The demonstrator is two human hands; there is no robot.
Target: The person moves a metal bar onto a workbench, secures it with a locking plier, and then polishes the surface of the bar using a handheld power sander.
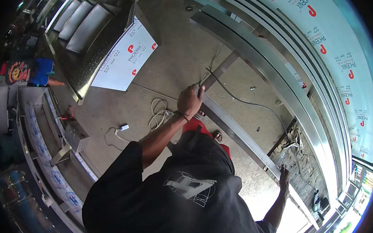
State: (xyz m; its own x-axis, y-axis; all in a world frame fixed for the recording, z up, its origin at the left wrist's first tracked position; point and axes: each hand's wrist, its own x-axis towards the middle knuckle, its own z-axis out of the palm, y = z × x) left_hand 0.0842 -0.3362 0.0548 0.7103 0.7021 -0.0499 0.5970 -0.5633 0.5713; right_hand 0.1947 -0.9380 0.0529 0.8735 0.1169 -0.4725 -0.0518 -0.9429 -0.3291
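Note:
A long straight metal bar [241,134] runs diagonally across the front of my body, from upper left to lower right. My left hand [190,100] is wrapped round its upper left end, with a dark bracelet on the wrist. Farther along, my right hand [284,177] grips the bar near its lower right part. Beyond the bar lie long shiny metal profiles [267,57], with a dark crosspiece [222,70] under their near side.
A metal hood-like box [124,55] with printed film stands upper left. Cables [159,112] and a black hose [247,102] lie on the floor. A person [42,71] is at the far left. A metal trough [40,129] stands lower left.

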